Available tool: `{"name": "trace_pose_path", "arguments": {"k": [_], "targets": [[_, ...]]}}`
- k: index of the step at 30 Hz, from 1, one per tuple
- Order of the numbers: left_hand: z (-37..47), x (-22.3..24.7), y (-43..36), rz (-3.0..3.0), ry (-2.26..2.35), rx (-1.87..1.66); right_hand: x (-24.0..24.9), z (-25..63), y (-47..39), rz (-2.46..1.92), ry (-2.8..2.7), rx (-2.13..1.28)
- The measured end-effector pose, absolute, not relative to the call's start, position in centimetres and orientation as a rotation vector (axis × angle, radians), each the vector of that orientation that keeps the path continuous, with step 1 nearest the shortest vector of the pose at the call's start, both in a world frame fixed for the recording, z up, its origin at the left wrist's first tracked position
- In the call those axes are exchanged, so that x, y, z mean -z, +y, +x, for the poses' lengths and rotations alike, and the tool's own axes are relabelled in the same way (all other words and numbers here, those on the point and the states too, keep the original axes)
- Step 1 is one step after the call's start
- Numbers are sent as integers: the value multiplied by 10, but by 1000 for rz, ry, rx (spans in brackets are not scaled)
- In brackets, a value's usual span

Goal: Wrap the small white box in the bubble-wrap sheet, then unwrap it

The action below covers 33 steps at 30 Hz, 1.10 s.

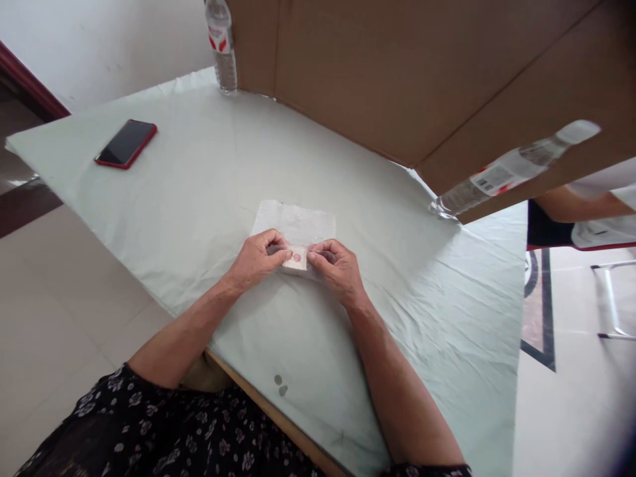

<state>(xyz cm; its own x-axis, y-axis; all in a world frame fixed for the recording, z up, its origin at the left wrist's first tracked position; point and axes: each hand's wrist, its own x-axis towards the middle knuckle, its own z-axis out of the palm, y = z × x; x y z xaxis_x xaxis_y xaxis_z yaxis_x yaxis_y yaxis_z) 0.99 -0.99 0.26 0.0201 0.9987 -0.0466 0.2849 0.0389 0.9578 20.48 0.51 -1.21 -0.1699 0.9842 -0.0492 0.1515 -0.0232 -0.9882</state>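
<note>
A white paper tissue (298, 224) lies on the tabletop in front of me, its near edge folded up. My left hand (261, 257) pinches the left end of that fold between thumb and fingers. At the right end, my right hand (338, 266) pinches the fold in the same way. Small pinkish-red spots (297, 258) show on the folded strip between my thumbs; whether they are a print or something lying there I cannot tell. My fingers hide both ends of the fold.
A pale green cloth (209, 199) covers the table. A phone with a red case (126, 144) lies at the left. One water bottle (222, 50) stands at the back, another (511, 171) at the right, by a large brown cardboard panel (358, 73). Another person's arm (581, 202) shows behind it.
</note>
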Motion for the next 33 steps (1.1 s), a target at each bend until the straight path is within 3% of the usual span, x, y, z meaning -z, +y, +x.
{"name": "trace_pose_path", "arguments": {"k": [18,24,28,33], "targets": [[9,-1,-9,1393,1401,-995,18,217,10,-1474,-1681,-787],[8,1,-8,1425,1405,-1009,-11,212,-9,-1271,-1799,-240],[8,3,-8,1443,1383,-1017,-22,194,-27,-1126,-2082,-157],[6,6,-6,1469,1394,-996,-1,180,-31,-1087,-2334,-30]]}}
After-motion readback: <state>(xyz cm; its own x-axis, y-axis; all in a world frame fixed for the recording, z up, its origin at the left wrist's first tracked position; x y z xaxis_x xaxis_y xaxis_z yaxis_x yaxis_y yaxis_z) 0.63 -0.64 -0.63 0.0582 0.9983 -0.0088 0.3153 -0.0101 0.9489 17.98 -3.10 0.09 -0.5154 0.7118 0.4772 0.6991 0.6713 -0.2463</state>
